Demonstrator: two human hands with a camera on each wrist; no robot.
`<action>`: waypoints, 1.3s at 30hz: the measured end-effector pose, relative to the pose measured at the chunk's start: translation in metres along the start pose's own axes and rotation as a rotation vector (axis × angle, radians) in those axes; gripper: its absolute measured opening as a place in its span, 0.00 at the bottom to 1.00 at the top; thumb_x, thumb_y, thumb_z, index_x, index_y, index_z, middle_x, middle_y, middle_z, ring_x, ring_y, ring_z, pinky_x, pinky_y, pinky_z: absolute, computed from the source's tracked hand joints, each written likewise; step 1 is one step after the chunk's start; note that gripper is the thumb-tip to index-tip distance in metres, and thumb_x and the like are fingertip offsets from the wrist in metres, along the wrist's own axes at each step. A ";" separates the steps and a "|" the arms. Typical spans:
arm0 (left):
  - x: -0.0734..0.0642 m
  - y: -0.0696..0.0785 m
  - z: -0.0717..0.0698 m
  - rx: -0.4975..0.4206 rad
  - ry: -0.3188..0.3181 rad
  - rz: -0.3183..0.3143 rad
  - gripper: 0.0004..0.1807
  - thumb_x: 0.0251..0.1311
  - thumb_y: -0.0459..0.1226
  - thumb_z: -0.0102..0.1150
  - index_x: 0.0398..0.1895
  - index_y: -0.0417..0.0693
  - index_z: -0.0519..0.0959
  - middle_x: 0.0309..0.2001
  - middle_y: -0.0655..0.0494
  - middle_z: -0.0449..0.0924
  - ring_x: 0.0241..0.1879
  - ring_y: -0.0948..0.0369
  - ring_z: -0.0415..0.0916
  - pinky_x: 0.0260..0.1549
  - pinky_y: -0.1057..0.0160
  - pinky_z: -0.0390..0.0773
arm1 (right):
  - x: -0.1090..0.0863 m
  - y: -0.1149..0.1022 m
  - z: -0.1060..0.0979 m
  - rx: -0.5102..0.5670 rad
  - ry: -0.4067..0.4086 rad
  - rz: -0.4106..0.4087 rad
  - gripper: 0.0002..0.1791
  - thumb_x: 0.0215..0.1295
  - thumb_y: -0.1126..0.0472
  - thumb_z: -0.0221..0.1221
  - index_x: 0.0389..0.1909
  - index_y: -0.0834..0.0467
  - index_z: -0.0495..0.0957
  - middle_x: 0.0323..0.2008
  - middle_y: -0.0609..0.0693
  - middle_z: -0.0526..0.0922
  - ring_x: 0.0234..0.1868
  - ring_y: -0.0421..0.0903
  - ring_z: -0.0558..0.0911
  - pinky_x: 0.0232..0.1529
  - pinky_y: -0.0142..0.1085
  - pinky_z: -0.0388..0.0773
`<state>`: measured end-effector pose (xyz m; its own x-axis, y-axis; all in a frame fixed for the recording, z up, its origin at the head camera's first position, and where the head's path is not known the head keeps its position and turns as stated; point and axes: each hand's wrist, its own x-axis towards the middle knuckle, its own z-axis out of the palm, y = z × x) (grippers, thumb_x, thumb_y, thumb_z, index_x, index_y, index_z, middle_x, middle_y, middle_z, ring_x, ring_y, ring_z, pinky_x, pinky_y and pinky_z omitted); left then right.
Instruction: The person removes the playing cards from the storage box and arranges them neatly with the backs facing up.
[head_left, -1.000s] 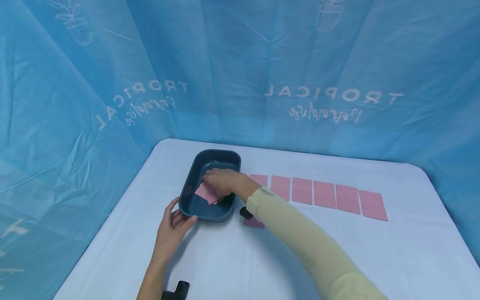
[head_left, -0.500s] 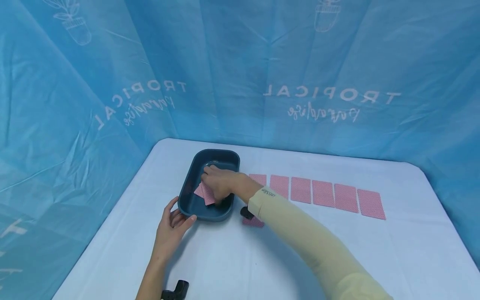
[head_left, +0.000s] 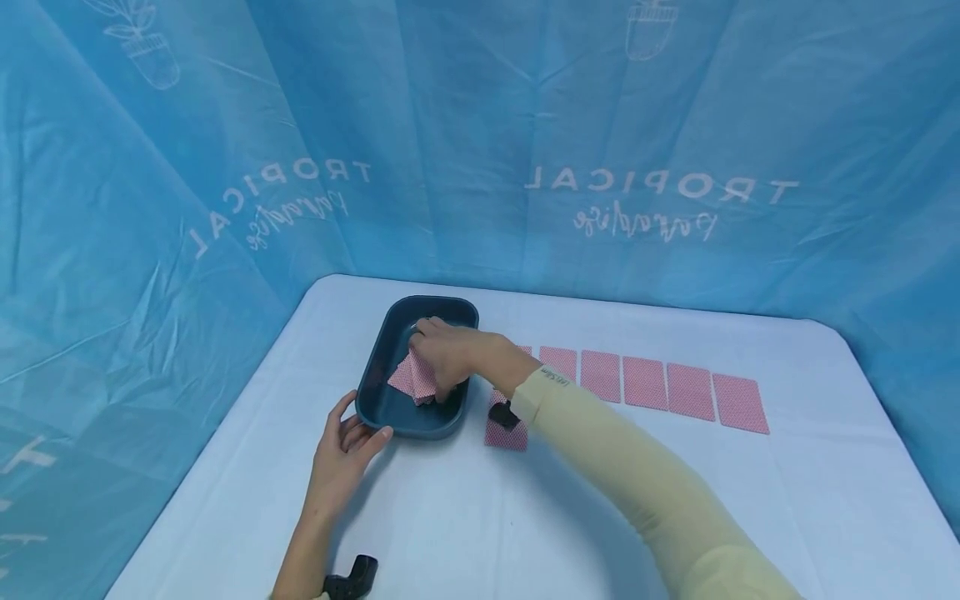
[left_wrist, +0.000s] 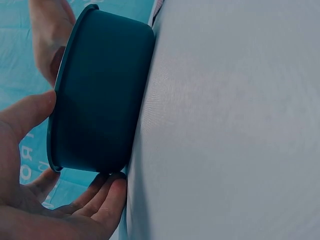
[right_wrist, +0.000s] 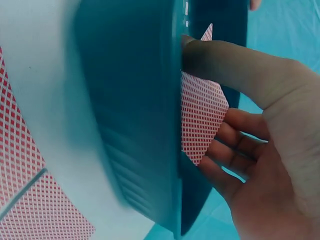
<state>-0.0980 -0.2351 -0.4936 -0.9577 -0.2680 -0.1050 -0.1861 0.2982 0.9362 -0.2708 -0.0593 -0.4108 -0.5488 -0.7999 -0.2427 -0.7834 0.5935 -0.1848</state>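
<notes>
A deep teal rectangular dish stands on the white table. My left hand grips its near left corner; in the left wrist view the thumb lies on the rim and the fingers bend against the outer side. My right hand reaches inside the dish over its right side. It holds red-and-white patterned playing cards, fanned at an angle. The right wrist view shows a card between the thumb and the curled fingers, partly hidden by the dish wall.
A row of playing cards lies patterned side up to the right of the dish. Another card lies nearer, partly under the right wrist's black camera. A blue printed curtain hangs behind and to the left.
My right hand has risen slightly and moved a little farther from me inside the dish, tilting the cards more upright. The left hand stays on the dish corner.
</notes>
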 end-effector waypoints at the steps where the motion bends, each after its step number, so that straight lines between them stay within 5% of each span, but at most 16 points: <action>1: 0.000 0.000 0.000 0.001 -0.002 -0.002 0.47 0.55 0.52 0.67 0.74 0.65 0.51 0.64 0.44 0.66 0.60 0.51 0.70 0.56 0.50 0.71 | -0.001 0.001 -0.001 0.008 -0.002 0.003 0.49 0.39 0.45 0.77 0.64 0.53 0.66 0.58 0.46 0.64 0.57 0.43 0.62 0.58 0.38 0.71; 15: 0.001 0.002 -0.003 0.002 -0.002 -0.003 0.46 0.56 0.51 0.67 0.75 0.66 0.50 0.64 0.44 0.66 0.60 0.51 0.70 0.56 0.53 0.70 | -0.018 0.000 -0.029 0.019 0.029 -0.010 0.52 0.40 0.42 0.76 0.67 0.55 0.64 0.56 0.47 0.65 0.56 0.43 0.62 0.56 0.38 0.72; 39: 0.001 0.003 0.001 0.022 0.006 -0.008 0.46 0.57 0.49 0.67 0.75 0.63 0.51 0.64 0.43 0.66 0.60 0.49 0.70 0.55 0.51 0.71 | -0.057 0.018 -0.039 0.076 0.026 0.045 0.53 0.41 0.43 0.76 0.68 0.55 0.64 0.55 0.47 0.65 0.57 0.43 0.63 0.54 0.34 0.71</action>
<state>-0.1001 -0.2340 -0.4915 -0.9549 -0.2756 -0.1105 -0.1985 0.3157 0.9279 -0.2645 -0.0063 -0.3630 -0.5910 -0.7739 -0.2278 -0.7339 0.6330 -0.2466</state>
